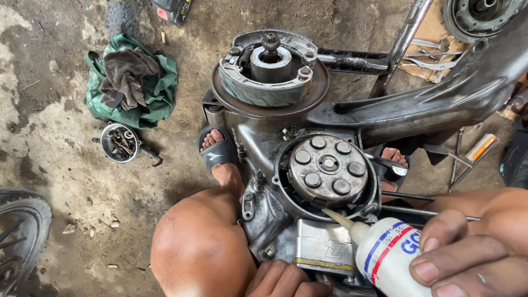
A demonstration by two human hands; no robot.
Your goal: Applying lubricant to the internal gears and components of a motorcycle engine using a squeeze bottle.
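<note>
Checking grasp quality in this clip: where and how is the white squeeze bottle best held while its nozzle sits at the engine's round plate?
Probably around the white squeeze bottle's soft cylindrical body, from its rear and right side, as the right hand does. The long tapered nozzle points up-left toward the round studded plate, so a rear grip leaves the tip clear. The left hand rests by the casing.

- the engine case (264,214) lies at the centre, between the person's knee (201,247) on the left and forearm on the right.
- the round clutch plate (328,170) sits in the case; the brake drum assembly (268,69) lies beyond it, farther off.
- the bottle (385,256), in the right hand (467,253) at near right, has its nozzle tip touching the plate's near edge.
- the left hand (283,280) rests at the case's near edge.
- a rag pile (132,80) lies far left, with a small bowl of parts (121,143) nearer than it.
- a tyre (22,236) is at the near left edge.
</note>
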